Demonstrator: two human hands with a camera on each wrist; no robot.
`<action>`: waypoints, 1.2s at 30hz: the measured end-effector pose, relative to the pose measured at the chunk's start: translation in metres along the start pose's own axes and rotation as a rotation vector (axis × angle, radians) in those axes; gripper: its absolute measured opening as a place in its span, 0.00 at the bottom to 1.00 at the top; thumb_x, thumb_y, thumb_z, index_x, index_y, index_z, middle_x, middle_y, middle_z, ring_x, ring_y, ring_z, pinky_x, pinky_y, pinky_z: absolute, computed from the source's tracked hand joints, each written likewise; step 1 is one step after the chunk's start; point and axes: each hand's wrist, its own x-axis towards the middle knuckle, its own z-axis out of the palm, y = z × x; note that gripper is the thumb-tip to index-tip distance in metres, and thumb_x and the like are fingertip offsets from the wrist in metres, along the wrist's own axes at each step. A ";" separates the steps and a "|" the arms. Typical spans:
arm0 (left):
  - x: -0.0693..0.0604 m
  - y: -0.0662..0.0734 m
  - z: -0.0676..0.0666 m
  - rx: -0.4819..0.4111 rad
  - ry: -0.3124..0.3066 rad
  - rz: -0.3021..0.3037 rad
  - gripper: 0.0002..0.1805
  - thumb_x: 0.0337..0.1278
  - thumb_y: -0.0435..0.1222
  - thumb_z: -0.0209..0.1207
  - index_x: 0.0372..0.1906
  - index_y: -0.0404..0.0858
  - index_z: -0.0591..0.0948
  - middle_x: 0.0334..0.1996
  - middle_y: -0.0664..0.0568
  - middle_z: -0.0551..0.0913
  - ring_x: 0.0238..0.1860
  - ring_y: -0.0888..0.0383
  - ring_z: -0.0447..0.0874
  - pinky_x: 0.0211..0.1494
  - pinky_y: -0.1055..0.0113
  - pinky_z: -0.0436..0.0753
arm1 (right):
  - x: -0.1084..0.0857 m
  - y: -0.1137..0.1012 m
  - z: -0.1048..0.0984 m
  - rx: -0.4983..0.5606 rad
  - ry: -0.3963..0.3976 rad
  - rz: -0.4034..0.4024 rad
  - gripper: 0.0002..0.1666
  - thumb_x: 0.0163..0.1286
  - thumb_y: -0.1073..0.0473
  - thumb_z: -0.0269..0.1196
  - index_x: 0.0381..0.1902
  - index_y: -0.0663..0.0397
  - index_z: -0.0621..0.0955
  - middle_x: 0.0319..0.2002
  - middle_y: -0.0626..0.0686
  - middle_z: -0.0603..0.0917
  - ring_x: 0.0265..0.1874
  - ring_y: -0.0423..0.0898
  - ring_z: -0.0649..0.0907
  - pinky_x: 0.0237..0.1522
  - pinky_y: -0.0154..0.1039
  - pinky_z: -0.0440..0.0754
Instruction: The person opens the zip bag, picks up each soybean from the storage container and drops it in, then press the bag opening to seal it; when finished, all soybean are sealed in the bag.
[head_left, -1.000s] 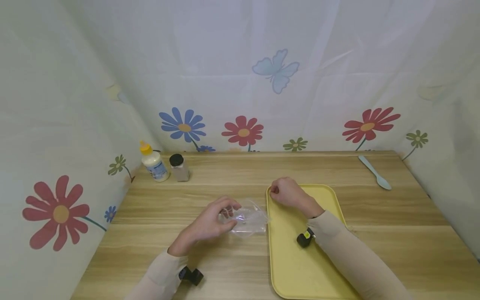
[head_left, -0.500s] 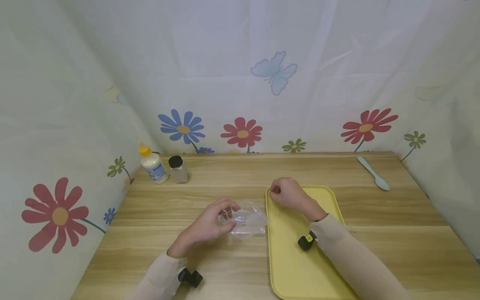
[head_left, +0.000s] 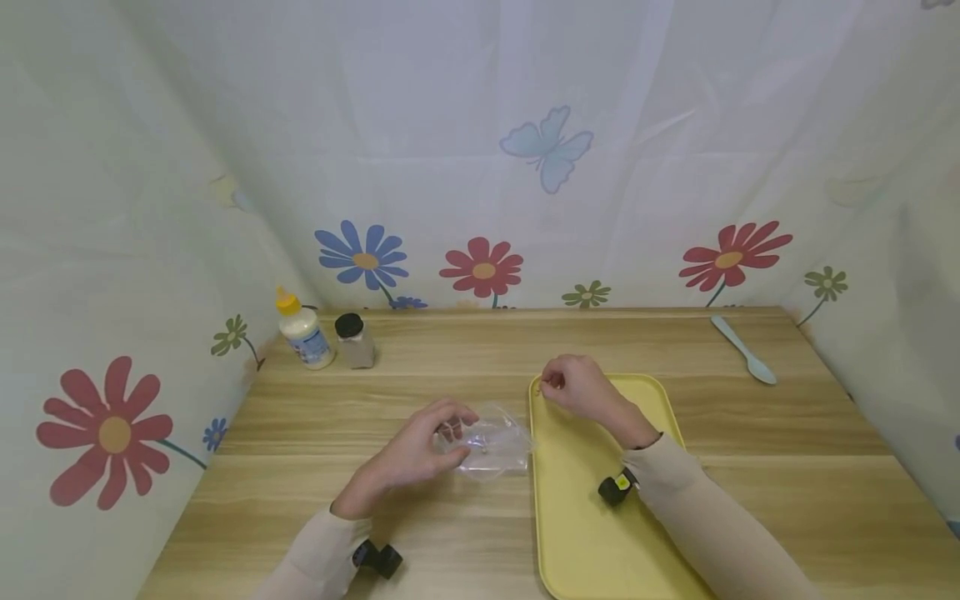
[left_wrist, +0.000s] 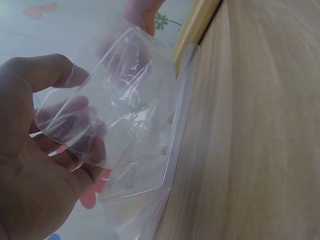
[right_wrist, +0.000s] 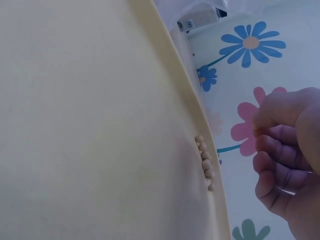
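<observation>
My left hand (head_left: 420,443) holds the mouth of a clear plastic bag (head_left: 501,446) between curled fingers and thumb, above the wooden table. Two small tan beads (left_wrist: 164,150) lie low in the bag, in the left wrist view. Over the far left corner of a yellow tray (head_left: 585,533) is my right hand (head_left: 583,389), its thumb and index fingertip pinched together. They seem to pinch a tiny bead, mostly hidden by the fingers. Several round tan beads (right_wrist: 206,164) sit in a row along the tray's rim, in the right wrist view.
A white squeeze bottle (head_left: 306,335) with a yellow cap stands at the back left. Beside it is a black-lidded clear jar (head_left: 356,343). A pale blue spoon (head_left: 744,350) lies at the back right. A flowered curtain (head_left: 420,167) hangs behind the table.
The right hand has turned slightly and uncovered some beads at the tray's corner. The left hand and the bag have stayed nearly still. The head view has shifted a little.
</observation>
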 end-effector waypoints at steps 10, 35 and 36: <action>0.001 -0.002 0.000 0.003 -0.008 -0.003 0.22 0.51 0.32 0.67 0.54 0.36 0.78 0.45 0.45 0.80 0.41 0.57 0.78 0.46 0.66 0.80 | -0.003 -0.007 -0.006 0.032 0.022 -0.012 0.04 0.61 0.60 0.65 0.29 0.54 0.84 0.25 0.45 0.81 0.24 0.38 0.77 0.27 0.31 0.76; 0.000 0.001 0.000 0.003 -0.002 -0.016 0.22 0.51 0.32 0.67 0.54 0.36 0.78 0.45 0.45 0.80 0.41 0.58 0.78 0.47 0.66 0.80 | -0.011 -0.030 -0.017 0.107 0.081 -0.100 0.03 0.60 0.60 0.65 0.30 0.54 0.84 0.26 0.46 0.81 0.25 0.38 0.77 0.27 0.30 0.77; 0.000 0.001 0.000 0.003 -0.003 -0.017 0.22 0.51 0.32 0.67 0.54 0.36 0.78 0.45 0.45 0.80 0.41 0.58 0.78 0.47 0.66 0.81 | -0.011 -0.031 -0.017 0.106 0.081 -0.101 0.03 0.60 0.60 0.65 0.30 0.54 0.85 0.26 0.45 0.81 0.25 0.38 0.77 0.27 0.29 0.77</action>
